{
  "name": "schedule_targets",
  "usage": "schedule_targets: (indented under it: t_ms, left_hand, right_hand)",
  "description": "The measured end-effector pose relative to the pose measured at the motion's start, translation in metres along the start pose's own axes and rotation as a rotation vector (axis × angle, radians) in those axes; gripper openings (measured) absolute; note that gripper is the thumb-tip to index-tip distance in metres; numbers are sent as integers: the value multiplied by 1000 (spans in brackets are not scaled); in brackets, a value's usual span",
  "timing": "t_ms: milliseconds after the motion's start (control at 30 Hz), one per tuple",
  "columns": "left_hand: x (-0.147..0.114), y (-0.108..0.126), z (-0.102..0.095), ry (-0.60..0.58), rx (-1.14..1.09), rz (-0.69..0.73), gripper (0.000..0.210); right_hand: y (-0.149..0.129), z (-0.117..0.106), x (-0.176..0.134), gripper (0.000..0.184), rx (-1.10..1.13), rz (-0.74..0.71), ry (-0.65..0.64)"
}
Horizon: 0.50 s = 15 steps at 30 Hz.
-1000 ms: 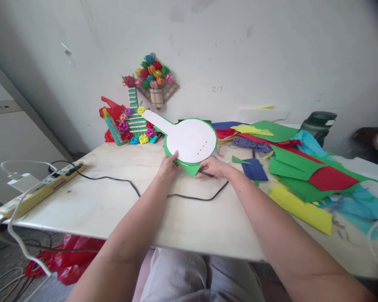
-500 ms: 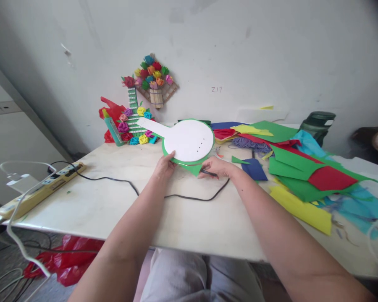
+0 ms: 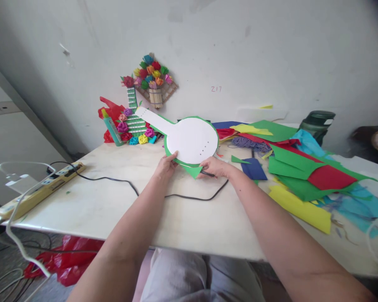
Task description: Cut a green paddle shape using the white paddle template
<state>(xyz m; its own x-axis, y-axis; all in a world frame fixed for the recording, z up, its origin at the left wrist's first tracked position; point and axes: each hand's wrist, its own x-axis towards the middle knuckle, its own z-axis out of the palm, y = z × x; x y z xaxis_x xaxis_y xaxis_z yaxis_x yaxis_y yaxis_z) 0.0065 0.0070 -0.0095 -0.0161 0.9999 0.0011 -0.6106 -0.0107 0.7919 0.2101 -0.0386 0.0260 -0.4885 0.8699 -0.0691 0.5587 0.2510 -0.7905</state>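
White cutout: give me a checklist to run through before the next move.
1. Left hand holding the white cutout near its lower edge: ok.
2. Right hand holding the dark tool: ok.
3. Green paper level with the cutout's edge: not ok, a border and a pointed flap stick out.
4. Tool's working end open or shut: cannot tell.
5. Black cable away from the arms: not ok, it passes beneath them.

Smooth, matt white card [image 3: 192,138] sits over matt green paper [image 3: 193,172] in the left grip [image 3: 166,166]; right of the right grip [image 3: 216,167], matt yellow paper [image 3: 299,209]; beneath both, a smooth, faintly glossy bench [image 3: 204,230].
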Motion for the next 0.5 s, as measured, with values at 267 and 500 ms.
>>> schedule_targets:
  t_ms: [267, 500]
  left_hand:
    - [0, 0, -1, 6, 21, 1, 19]
    - [2, 0, -2, 23, -33, 19, 18]
  right_hand:
    - [-7, -1, -3, 33, 9, 6, 5]
    - [-3, 1, 0, 39, 0, 20, 1]
